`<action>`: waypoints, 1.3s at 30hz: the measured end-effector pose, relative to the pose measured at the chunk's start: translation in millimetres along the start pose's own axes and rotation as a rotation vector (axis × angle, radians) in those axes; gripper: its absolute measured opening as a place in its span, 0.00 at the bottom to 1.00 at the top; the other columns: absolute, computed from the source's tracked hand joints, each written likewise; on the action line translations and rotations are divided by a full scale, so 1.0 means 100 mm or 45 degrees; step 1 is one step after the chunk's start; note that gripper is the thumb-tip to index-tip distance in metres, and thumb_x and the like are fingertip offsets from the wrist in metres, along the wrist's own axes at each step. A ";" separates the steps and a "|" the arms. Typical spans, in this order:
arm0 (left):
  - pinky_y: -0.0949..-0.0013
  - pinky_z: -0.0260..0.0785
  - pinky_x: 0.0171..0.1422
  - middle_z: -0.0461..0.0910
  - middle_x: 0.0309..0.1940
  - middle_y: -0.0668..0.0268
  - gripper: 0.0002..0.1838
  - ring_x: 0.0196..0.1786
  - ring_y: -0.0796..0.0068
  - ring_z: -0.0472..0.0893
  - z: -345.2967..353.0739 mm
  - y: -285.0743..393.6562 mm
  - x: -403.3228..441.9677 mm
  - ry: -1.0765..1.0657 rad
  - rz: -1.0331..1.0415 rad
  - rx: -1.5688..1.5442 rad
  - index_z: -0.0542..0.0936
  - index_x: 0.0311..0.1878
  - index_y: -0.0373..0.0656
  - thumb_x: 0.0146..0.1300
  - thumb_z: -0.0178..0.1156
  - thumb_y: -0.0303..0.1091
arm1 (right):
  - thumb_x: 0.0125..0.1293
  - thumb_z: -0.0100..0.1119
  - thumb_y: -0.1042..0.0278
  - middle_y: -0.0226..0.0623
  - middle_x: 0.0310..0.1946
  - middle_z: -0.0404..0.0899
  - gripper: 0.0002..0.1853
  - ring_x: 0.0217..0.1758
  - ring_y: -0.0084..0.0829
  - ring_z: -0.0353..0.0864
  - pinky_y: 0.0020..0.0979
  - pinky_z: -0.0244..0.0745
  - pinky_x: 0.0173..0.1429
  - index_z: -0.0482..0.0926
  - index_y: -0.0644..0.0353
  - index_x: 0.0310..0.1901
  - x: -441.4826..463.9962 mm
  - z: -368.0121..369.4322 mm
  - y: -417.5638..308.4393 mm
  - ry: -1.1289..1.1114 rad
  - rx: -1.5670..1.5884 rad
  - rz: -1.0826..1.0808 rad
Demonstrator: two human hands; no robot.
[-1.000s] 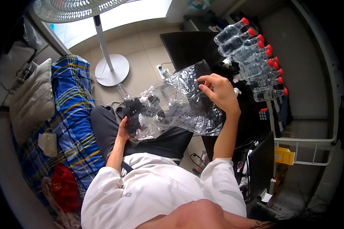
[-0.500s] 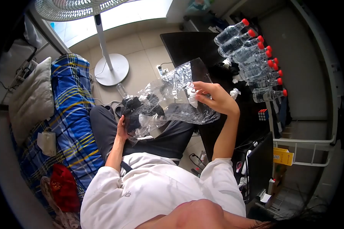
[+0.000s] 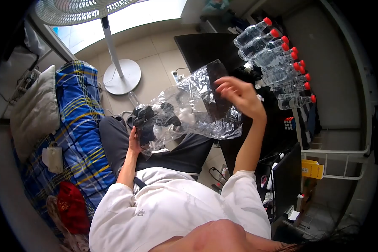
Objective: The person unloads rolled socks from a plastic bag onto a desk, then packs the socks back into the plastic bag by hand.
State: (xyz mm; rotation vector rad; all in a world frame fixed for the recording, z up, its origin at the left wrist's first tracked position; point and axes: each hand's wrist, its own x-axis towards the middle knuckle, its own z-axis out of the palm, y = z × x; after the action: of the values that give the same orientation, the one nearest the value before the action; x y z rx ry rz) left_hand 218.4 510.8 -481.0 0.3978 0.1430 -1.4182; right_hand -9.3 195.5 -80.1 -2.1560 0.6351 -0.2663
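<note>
The left hand [image 3: 134,142] pinches the left end of the clear bag [image 3: 188,103], beside the dark clumps [image 3: 143,114] inside. From this grip the bag stretches over the lap to the desk [image 3: 193,45]. Above its right end, the right hand [image 3: 242,97] is blurred, fingers loosely parted; whether it touches is unclear.

The tiled floor [image 3: 153,67] is lit from a bright opening [image 3: 155,17], possibly a window; across it, a plaid-covered bed [image 3: 77,113] is faced by a black table [image 3: 206,47].
</note>
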 end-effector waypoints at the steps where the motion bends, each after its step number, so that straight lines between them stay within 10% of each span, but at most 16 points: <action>1: 0.52 0.79 0.67 0.84 0.62 0.58 0.33 0.61 0.58 0.85 0.00 0.01 -0.02 -0.008 -0.007 -0.004 0.76 0.70 0.42 0.75 0.56 0.59 | 0.74 0.64 0.65 0.37 0.40 0.90 0.15 0.43 0.28 0.90 0.30 0.82 0.46 0.84 0.57 0.58 -0.02 -0.10 0.05 0.228 -0.120 0.045; 4: 0.55 0.78 0.67 0.85 0.61 0.61 0.32 0.61 0.60 0.85 0.14 -0.01 -0.03 -0.072 -0.005 0.016 0.78 0.68 0.43 0.75 0.57 0.59 | 0.71 0.66 0.59 0.41 0.43 0.90 0.16 0.45 0.38 0.91 0.36 0.82 0.50 0.85 0.55 0.56 -0.14 -0.47 0.40 0.805 -0.527 0.401; 8: 0.55 0.76 0.70 0.83 0.64 0.61 0.32 0.63 0.60 0.84 0.11 -0.02 -0.02 0.018 0.012 -0.009 0.76 0.70 0.43 0.75 0.58 0.57 | 0.56 0.78 0.47 0.49 0.54 0.87 0.34 0.59 0.48 0.86 0.44 0.79 0.60 0.83 0.49 0.64 -0.57 -0.99 1.40 0.671 -0.934 0.873; 18: 0.56 0.75 0.70 0.83 0.64 0.60 0.31 0.63 0.60 0.84 0.12 -0.01 0.01 0.061 0.052 0.026 0.77 0.70 0.42 0.75 0.58 0.55 | 0.48 0.83 0.45 0.57 0.61 0.80 0.52 0.65 0.52 0.80 0.46 0.73 0.69 0.70 0.52 0.75 -0.41 -0.81 1.85 0.485 -0.688 0.794; 24: 0.55 0.74 0.71 0.83 0.64 0.59 0.30 0.63 0.59 0.83 0.17 -0.01 -0.05 0.092 0.087 0.032 0.76 0.70 0.42 0.76 0.56 0.54 | 0.52 0.73 0.64 0.43 0.47 0.83 0.27 0.49 0.38 0.85 0.36 0.80 0.52 0.78 0.51 0.56 -0.35 -0.74 1.54 0.486 -0.610 0.965; 28: 0.55 0.75 0.70 0.83 0.64 0.58 0.30 0.64 0.59 0.83 0.20 0.00 -0.05 0.021 0.046 -0.012 0.76 0.71 0.42 0.76 0.56 0.54 | 0.60 0.69 0.70 0.28 0.46 0.78 0.26 0.45 0.20 0.77 0.25 0.73 0.49 0.76 0.55 0.62 -0.53 -0.90 0.94 0.442 0.116 0.234; 39: 0.54 0.77 0.69 0.83 0.64 0.57 0.31 0.62 0.57 0.84 0.19 -0.01 -0.03 0.022 0.079 -0.039 0.75 0.71 0.41 0.76 0.56 0.54 | 0.60 0.68 0.68 0.45 0.55 0.86 0.32 0.53 0.34 0.87 0.33 0.79 0.60 0.76 0.55 0.68 -0.27 -0.36 -0.10 -0.318 -0.111 0.052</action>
State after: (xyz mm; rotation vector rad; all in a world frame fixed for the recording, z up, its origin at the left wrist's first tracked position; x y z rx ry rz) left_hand 213.8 506.4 -462.5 0.3862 0.1646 -1.3504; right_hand -42.8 190.7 -48.9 -2.2108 0.5539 0.0542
